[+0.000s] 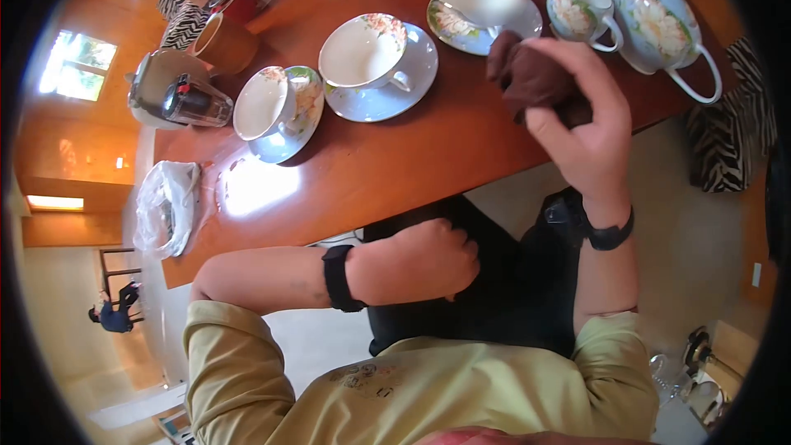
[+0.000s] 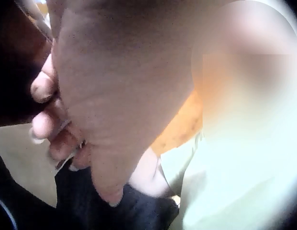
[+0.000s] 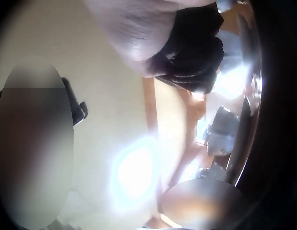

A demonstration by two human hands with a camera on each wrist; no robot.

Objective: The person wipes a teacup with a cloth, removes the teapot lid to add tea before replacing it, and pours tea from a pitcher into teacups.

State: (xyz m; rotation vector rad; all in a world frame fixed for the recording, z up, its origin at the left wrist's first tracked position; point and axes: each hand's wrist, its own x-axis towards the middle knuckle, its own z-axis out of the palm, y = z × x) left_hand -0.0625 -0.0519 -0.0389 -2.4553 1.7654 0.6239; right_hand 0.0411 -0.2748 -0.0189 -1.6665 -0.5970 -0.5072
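Brown cloth (image 1: pixel 534 81), soft and crumpled into a dark wad, sits bunched in the right hand (image 1: pixel 581 128), fingers and thumb curled round it above the near edge of the table (image 1: pixel 428 156). It has no clear long axis; one folded lobe pokes up and away, toward the cup and saucer (image 1: pixel 482 2) just beyond it. From the right wrist view the same cloth (image 3: pixel 194 52) shows as a dark, wrinkled lump pressed under the palm, its weave too blurred to read.

Left hand (image 1: pixel 424 262) is down off the table, over the lap, fingers curled into a loose fist with nothing in it; the left wrist view shows the fingertips (image 2: pixel 43 88) tucked in against the palm. A black band wraps each wrist.

On to the tabletop: glossy reddish-brown wood, catching a bright patch of glare. Glazed white china with a floral print is lined up along it: a teapot (image 1: pixel 659 16) with a long curved spout at the far right, a small creamer jug (image 1: pixel 581 4) just beside it, then a wide cup on a round saucer (image 1: pixel 375 58), then another cup tipped on its saucer (image 1: pixel 276 107). Further left stand a plain brown mug (image 1: pixel 224 43) and a crinkled clear plastic bag (image 1: pixel 167 202) near the table's end.
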